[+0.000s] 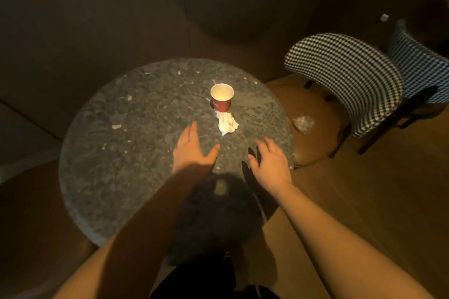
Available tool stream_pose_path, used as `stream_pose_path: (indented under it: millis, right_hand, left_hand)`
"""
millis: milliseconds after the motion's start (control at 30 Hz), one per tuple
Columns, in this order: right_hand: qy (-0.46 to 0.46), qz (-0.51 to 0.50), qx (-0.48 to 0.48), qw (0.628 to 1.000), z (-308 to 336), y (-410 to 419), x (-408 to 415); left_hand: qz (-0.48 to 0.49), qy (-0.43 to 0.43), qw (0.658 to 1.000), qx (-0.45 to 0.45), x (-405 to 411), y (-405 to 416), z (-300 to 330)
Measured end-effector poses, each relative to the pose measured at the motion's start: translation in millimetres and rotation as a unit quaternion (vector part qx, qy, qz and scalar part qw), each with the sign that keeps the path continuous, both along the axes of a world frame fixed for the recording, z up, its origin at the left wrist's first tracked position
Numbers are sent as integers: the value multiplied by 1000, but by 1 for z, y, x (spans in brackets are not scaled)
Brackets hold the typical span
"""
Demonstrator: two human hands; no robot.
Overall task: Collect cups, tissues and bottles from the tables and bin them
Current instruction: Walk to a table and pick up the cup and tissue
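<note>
A red paper cup [221, 99] with a white inside stands upright on the round dark stone table [116, 148], right of centre. A crumpled white tissue [227, 124] with red marks lies against the cup's near side. My left hand [192, 149] hovers over the table just short of the tissue, fingers spread, holding nothing. My right hand [271, 164] is over the table's near right edge, also open and empty. A second crumpled wad [303, 124], pale and shiny, rests on a chair seat to the right.
A chair with a round brown seat [313, 148] and a black-and-white checked backrest [349, 75] stands right of the table. Another checked chair [420, 65] is behind it. Dark walls enclose the far side. Wooden floor runs along the right.
</note>
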State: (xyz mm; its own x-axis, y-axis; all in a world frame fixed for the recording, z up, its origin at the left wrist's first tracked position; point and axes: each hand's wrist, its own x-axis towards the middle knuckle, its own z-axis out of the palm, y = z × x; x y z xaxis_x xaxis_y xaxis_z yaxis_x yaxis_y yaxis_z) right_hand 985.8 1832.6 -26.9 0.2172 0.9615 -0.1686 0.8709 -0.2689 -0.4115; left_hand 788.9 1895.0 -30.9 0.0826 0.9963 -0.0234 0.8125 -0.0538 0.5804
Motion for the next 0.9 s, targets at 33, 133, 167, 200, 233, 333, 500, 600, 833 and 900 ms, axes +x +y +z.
stream_pose_path:
  millis: [33, 133, 167, 200, 233, 333, 500, 600, 833, 900]
  right_hand:
    - [-2, 8, -7, 1000, -2, 18, 0]
    - [-29, 51, 3, 998, -12, 57, -1]
    - [-33, 62, 6, 998, -15, 66, -1]
    - [-31, 68, 6, 997, -18, 74, 0]
    - [-28, 72, 8, 997, -23, 81, 1]
    - [-17, 85, 36, 996, -37, 96, 3]
    - [-4, 103, 67, 992, -54, 112, 1]
    - [-9, 117, 73, 990, -59, 117, -3]
    - [-1, 138, 62, 989, -62, 133, -14]
    - [3, 177, 48, 983, -64, 142, -19]
  left_hand:
    - [0, -7, 1000, -1, 5, 19, -1]
    - [-27, -29, 999, 13, 20, 69, -5]
    - [-37, -41, 998, 10, 26, 83, -7]
    - [-42, -56, 997, 6, 31, 98, -9]
    - [-44, -68, 997, 3, 36, 110, -12]
    - [-44, -84, 995, 7, 53, 137, -23]
    - [-30, -137, 990, 2, 72, 161, -36]
    - [-18, -133, 991, -4, 72, 165, -41]
    - [61, -155, 986, 16, 38, 155, -30]
    - [78, -150, 985, 34, 25, 149, -26]
